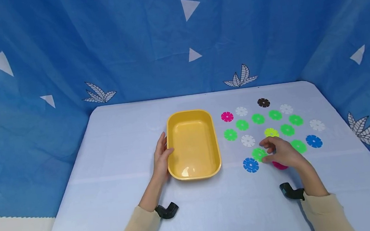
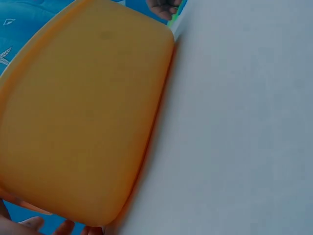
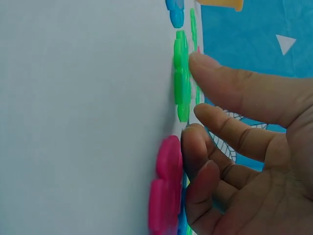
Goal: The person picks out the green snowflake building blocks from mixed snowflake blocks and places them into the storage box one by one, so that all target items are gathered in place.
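Observation:
A yellow plastic tray [image 1: 193,144] stands on the table with nothing in it. My left hand [image 1: 160,159] holds its left side, the thumb hooked over the rim and the fingers along the outer wall. In the left wrist view the tray's side [image 2: 88,112] fills much of the picture. My right hand [image 1: 281,152] hovers at a green notched disc [image 1: 258,154], thumb and fingers spread apart around it with nothing gripped. Partly under that hand lies a magenta disc [image 1: 279,165]; a blue disc [image 1: 250,165] lies to its left.
Several more notched discs lie scattered right of the tray, among them a yellow one [image 1: 271,132], a brown one [image 1: 263,102], a white one [image 1: 248,141] and another blue one [image 1: 314,141]. A blue curtain [image 1: 163,38] hangs behind the white table [image 1: 107,146].

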Demonstrator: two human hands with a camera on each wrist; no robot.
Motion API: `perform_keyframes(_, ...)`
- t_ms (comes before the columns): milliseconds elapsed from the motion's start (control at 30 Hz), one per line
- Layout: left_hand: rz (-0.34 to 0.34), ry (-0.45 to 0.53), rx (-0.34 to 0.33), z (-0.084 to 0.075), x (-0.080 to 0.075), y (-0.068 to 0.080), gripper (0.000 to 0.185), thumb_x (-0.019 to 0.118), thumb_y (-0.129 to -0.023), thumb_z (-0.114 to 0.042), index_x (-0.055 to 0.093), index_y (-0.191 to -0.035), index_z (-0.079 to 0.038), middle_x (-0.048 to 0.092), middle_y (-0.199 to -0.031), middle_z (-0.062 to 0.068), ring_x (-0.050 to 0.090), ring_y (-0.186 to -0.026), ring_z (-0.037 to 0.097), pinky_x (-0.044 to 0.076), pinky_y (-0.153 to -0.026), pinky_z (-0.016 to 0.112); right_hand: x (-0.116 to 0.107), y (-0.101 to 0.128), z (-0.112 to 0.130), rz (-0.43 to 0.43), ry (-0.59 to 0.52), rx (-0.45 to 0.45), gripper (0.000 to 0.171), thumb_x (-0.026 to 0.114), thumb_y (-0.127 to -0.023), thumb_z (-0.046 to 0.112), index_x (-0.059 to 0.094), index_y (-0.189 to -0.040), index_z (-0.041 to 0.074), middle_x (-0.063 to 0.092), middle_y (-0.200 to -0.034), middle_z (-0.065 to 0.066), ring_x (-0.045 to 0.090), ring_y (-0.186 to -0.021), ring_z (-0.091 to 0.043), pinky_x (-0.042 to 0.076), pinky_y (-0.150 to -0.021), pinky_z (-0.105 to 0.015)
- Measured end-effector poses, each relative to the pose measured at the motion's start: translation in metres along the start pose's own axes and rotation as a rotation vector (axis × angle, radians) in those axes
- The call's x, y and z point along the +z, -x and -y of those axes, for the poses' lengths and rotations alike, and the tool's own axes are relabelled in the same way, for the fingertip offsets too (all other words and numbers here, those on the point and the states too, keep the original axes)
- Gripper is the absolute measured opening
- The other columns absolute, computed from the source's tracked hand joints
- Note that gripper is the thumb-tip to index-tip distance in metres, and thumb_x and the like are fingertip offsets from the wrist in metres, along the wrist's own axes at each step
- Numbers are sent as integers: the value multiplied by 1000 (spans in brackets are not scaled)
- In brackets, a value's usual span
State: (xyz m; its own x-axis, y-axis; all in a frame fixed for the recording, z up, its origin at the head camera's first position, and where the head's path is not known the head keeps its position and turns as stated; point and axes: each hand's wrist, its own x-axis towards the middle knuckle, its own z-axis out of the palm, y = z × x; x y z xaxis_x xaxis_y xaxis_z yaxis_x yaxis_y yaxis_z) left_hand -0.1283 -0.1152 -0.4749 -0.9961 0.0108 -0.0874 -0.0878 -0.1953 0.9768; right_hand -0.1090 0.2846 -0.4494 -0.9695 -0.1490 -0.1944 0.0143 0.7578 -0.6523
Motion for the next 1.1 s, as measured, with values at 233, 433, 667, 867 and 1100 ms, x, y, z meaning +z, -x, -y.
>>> perform_keyframes(233, 8, 4, 0, 5, 0, 1, 69, 44, -91, -1, 26, -156, -16, 23, -163, 3, 22, -150, 24, 22, -120, 45, 3, -3, 0, 12, 16, -8, 45, 82, -73, 4, 62, -112, -5, 56, -90, -9, 49, -84, -22, 45, -67, -25)
perform_keyframes(433, 22, 22, 13, 5, 0, 2, 70, 42, -91, 1, 24, -156, -14, 20, -164, 3, 18, -151, 23, 20, -121, 46, 2, -6, 1, 24, 28, -20, 38, 82, -72, 4, 61, -103, -3, 54, -85, -7, 49, -80, -21, 45, -66, -26)
perform_keyframes(667, 18, 10, 11, 4, 1, 2, 70, 41, -91, 1, 25, -156, -14, 23, -163, 3, 23, -149, 24, 25, -119, 44, -2, -8, 0, 23, 13, -35, 31, 78, -75, 4, 57, -98, 2, 52, -81, -6, 48, -75, -19, 43, -62, -23)
perform_keyframes(867, 19, 3, 19, 3, 2, 3, 69, 41, -91, 1, 24, -156, -12, 23, -163, 4, 25, -148, 26, 30, -116, 37, -12, -8, 5, 78, -49, -1, 25, 75, -81, 6, 60, -100, 0, 54, -86, -9, 54, -78, -20, 51, -61, -23)
perform_keyframes(1100, 16, 7, 32, 6, 1, 1, 69, 42, -91, 2, 25, -156, -13, 25, -162, 4, 28, -147, 26, 38, -105, 19, -29, -17, 13, 88, -112, 44, 32, 72, -85, 10, 60, -111, -5, 58, -93, -14, 67, -74, -20, 56, -63, -27)
